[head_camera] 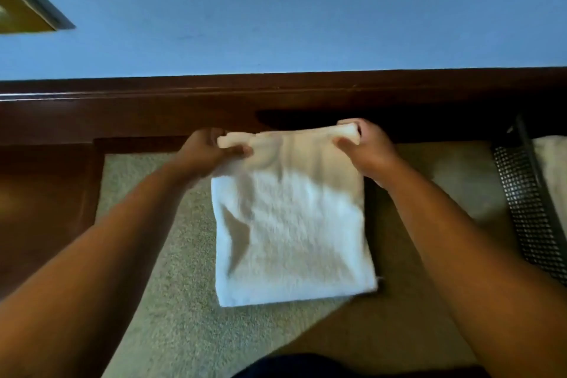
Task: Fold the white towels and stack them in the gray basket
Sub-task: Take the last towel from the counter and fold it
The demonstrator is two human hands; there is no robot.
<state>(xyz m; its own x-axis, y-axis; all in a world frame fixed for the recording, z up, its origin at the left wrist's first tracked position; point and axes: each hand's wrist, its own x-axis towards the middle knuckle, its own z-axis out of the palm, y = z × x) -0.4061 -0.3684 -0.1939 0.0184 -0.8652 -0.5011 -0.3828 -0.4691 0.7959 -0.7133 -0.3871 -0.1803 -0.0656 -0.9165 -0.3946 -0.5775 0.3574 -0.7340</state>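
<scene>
Two bare hands hold one folded white terry towel (291,224) by its upper corners. The left hand (202,152) pinches the towel's upper left corner, its fingers (236,150) clamped on the cloth with the thumb lying across the front. The right hand (366,147) grips the upper right corner, its fingers (346,142) curled round the doubled edge. The top edge of the towel is stretched between the two hands, and the rest of it spreads out below them as a rough rectangle, with a shallow crease near its left side. Whether its lower edge rests on anything cannot be told.

Beneath and around the towel lies a beige carpeted floor (171,285). Beyond the towel's top edge runs a dark brown wooden band (153,110), and beyond that a flat blue surface (276,9). Well to the right of the towel stands a gray mesh basket (527,209), only partly in view, with another pale folded towel (552,169) inside it. Below the towel, at the lower edge of the view, shows a patch of dark clothing (306,365).
</scene>
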